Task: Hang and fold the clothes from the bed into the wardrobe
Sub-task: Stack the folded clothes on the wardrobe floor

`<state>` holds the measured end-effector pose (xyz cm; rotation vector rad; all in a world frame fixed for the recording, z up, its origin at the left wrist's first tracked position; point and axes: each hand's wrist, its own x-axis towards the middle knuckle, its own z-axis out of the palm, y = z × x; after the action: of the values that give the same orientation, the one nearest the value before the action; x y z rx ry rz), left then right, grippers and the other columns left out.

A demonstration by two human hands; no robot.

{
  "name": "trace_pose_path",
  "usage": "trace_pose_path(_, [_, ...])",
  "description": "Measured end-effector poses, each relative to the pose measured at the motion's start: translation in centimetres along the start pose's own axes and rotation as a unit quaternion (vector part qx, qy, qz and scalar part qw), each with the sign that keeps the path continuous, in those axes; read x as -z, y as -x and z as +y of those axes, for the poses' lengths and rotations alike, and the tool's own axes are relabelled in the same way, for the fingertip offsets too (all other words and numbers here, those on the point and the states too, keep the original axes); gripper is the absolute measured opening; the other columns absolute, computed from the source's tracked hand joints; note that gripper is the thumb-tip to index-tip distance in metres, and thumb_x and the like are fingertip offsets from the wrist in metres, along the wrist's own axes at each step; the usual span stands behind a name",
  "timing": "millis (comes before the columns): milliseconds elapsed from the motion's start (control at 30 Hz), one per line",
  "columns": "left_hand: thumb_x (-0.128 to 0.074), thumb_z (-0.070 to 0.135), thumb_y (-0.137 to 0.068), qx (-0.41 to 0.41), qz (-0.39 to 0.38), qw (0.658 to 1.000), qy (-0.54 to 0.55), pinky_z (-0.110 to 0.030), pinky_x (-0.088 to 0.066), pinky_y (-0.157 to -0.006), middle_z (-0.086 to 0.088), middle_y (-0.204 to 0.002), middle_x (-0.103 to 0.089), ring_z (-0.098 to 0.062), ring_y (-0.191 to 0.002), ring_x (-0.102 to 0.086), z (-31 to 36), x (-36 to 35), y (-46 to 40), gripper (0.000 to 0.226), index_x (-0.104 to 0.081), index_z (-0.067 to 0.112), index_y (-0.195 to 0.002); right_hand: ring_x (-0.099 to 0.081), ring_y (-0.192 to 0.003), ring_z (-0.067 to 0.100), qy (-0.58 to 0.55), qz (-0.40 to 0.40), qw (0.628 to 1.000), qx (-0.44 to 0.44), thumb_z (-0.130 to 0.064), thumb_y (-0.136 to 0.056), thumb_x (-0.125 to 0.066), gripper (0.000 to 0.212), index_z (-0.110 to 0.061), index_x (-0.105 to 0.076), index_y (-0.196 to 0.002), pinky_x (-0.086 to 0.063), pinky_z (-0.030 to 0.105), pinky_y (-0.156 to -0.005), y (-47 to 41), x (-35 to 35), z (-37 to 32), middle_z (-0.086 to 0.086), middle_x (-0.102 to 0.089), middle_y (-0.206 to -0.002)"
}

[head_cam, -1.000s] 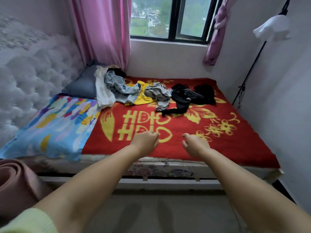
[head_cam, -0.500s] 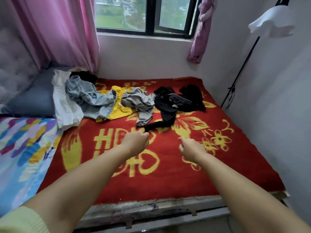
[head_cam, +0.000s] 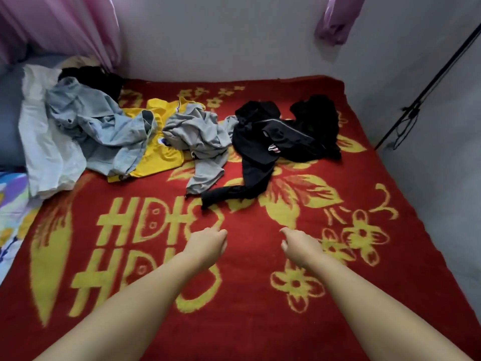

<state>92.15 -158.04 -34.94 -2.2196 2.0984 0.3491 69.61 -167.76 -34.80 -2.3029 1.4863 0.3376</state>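
Your left hand and right hand reach side by side over the red blanket; the fingers of both curl loosely inward and hold nothing. The clothes lie in a row across the far half of the bed, well apart from your hands: a white garment at the far left, a pale blue shirt overlapping a yellow top, a grey garment, then black clothes whose sleeve trails nearest your left hand. A pink curtain hangs at upper left.
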Motion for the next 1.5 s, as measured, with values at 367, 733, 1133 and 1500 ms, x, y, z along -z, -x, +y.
trace_pose_path(367, [-0.042, 0.026, -0.096, 0.054, -0.046, 0.996, 0.053, -0.038, -0.045, -0.080, -0.007, -0.121, -0.049, -0.026, -0.115, -0.047, 1.5, -10.3, -19.9, 0.039, -0.044, 0.016, -0.133, -0.038, -0.130, 0.027, 0.014, -0.013, 0.998, 0.052, -0.028, -0.098, -0.039, 0.043, -0.018, -0.042, -0.140, -0.035, 0.041, -0.103, -19.7, -10.4, 6.5, 0.009, -0.042, -0.141])
trace_pose_path(733, [-0.053, 0.035, -0.092, 0.069, 0.000, 0.997, -0.037, -0.046, -0.030, -0.105, -0.011, -0.145, -0.033, -0.033, -0.128, -0.040, -1.1, -16.7, -35.4, 0.077, -0.008, 0.025, -0.152, -0.038, -0.138, 0.027, 0.026, 0.158, 0.980, 0.114, -0.040, -0.087, -0.034, 0.057, -0.021, -0.051, -0.138, -0.022, 0.062, -0.109, -24.7, -20.1, 8.1, 0.009, -0.043, -0.147])
trace_pose_path(1133, [-0.048, 0.012, -0.083, 0.028, 0.066, 0.983, 0.167, -0.034, -0.039, -0.067, -0.007, -0.098, -0.065, -0.034, -0.094, -0.057, -5.6, -11.7, -27.6, 0.024, -0.066, 0.013, -0.098, 0.000, -0.148, 0.013, 0.031, -0.018, 0.999, 0.032, -0.042, -0.098, -0.026, 0.055, -0.030, -0.020, -0.151, 0.004, 0.052, -0.117, -25.1, -19.8, 8.1, -0.003, -0.009, -0.161])
trace_pose_path(1500, [-0.046, 0.015, -0.077, -0.141, -0.067, 0.954, 0.254, -0.031, -0.033, -0.058, 0.009, -0.068, -0.040, -0.028, -0.073, -0.055, -5.6, -3.4, -5.0, 0.011, -0.042, 0.016, -0.067, -0.061, -0.058, 0.016, -0.653, -0.101, 0.704, -0.262, -0.028, -0.094, -0.059, 0.016, -0.014, -0.057, -0.102, -0.049, 0.020, -0.043, -18.5, -4.2, -8.3, 0.002, -0.060, -0.077])
